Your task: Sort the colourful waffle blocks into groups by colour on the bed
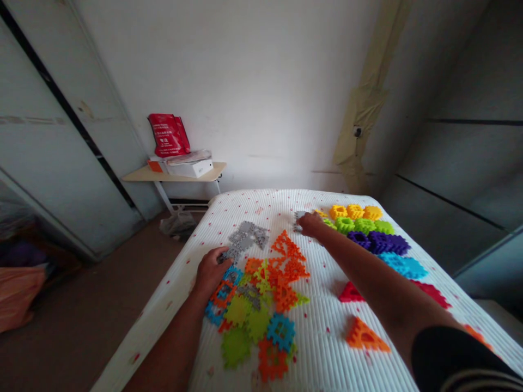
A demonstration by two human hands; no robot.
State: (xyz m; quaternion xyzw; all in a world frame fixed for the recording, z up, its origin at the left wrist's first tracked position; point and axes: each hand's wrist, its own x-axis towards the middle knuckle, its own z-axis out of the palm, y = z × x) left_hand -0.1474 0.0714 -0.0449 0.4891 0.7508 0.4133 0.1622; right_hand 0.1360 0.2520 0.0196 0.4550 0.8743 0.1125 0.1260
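Observation:
My left hand [210,270] is at the left edge of a loose pile of grey interlocking building tiles [247,238], its thumb and fingers closed round a grey tile at the near end. Farther back, my right hand [312,224] is closed on a grey tile [301,214] at the left end of the sorted rows. Between the arms lie orange tiles [289,267], some triangular, and a mixed heap of lime-green tiles [238,310], blue tiles [281,331] and more orange ones. The fingertips of both hands are partly hidden.
Right of my right arm run rows of yellow [355,211], green [365,225], purple [388,243] and light-blue tiles [402,265]. Red tiles [351,293] and an orange triangle [365,336] lie nearer. A side table [216,172] holds boxes and a red bag [169,135].

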